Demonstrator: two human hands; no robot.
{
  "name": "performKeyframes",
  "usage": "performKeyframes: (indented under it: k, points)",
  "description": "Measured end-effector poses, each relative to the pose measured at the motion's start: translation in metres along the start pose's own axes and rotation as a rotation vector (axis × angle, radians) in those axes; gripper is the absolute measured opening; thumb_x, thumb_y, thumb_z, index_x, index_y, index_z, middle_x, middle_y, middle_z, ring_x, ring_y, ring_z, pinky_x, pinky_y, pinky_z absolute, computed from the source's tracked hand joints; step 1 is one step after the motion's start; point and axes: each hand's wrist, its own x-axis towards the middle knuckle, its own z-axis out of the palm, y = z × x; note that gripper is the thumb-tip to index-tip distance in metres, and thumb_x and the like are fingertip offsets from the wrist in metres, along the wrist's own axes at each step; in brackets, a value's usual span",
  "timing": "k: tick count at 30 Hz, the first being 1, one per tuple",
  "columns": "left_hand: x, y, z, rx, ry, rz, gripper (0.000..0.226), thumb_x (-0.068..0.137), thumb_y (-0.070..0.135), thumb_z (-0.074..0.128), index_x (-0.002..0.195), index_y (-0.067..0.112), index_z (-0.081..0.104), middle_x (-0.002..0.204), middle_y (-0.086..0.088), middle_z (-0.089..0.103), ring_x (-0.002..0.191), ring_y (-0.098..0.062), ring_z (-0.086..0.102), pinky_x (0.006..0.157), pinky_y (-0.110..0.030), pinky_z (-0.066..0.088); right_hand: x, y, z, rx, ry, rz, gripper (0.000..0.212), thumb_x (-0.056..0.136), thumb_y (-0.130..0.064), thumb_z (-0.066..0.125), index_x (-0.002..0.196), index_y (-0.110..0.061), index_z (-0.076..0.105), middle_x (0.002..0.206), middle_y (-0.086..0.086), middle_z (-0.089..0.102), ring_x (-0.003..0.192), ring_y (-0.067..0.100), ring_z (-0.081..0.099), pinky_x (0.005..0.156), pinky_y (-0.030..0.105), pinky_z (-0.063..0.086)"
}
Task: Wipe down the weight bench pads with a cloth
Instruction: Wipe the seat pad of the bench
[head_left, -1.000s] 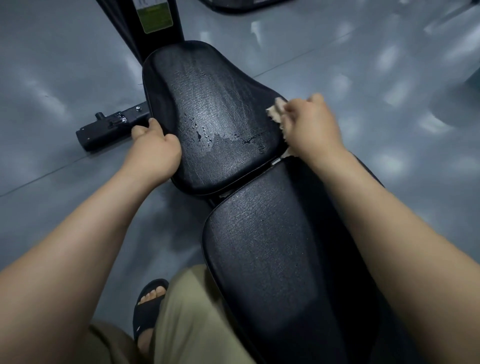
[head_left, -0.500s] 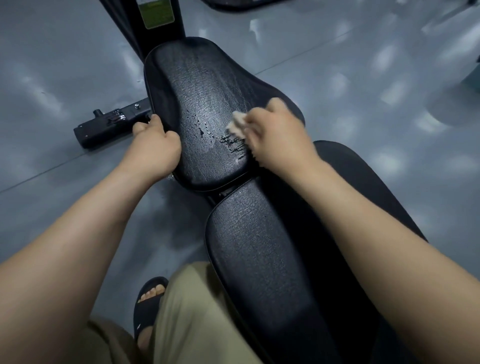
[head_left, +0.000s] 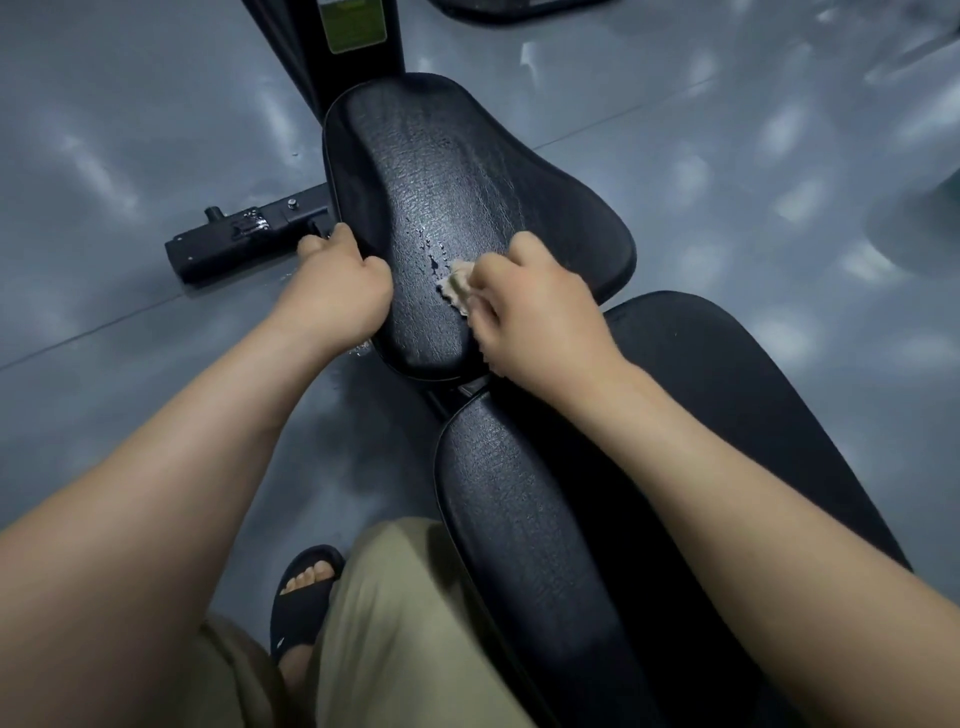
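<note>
- Seat pad (head_left: 457, 156): since the earlier frame the wiping has crossed from its right edge to its middle.
- Right hand (head_left: 535, 312): fingers clenched round the cloth (head_left: 456, 288), pressing it down.
- Left hand (head_left: 337, 291): fingers curled over the pad's left edge, steadying.
- Cloth: mid-pad, just beside droplets (head_left: 432, 262); overlapping strokes should catch them.

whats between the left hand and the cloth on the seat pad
In the head view, only a strip of the seat pad lies between the left hand and the cloth, with a few wet drops on it near the cloth.
</note>
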Motion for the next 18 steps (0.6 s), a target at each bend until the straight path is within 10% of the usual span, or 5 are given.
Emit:
performKeyframes:
  k: [8, 18]
  points:
    - [0.001, -0.004, -0.001, -0.033, -0.009, 0.005, 0.030, 0.096, 0.016, 0.033, 0.120, 0.006, 0.047, 0.129, -0.020, 0.040, 0.112, -0.041, 0.051, 0.106, -0.044, 0.042, 0.013, 0.048, -0.009, -0.119, 0.089, 0.377, 0.025, 0.100, -0.027, 0.046, 0.119, -0.015, 0.057, 0.115, 0.019, 0.051, 0.089, 0.047, 0.059, 0.076, 0.045, 0.047]
    - [0.003, -0.005, -0.001, -0.089, -0.027, 0.010, 0.054, 0.095, 0.017, 0.036, 0.149, 0.011, 0.037, 0.144, -0.020, 0.053, 0.130, -0.039, 0.049, 0.107, -0.039, 0.041, 0.004, -0.029, 0.008, -0.016, 0.021, 0.050, 0.017, 0.094, -0.024, 0.056, 0.108, -0.015, 0.059, 0.104, 0.012, 0.050, 0.075, 0.041, 0.060, 0.062, 0.039, 0.039]
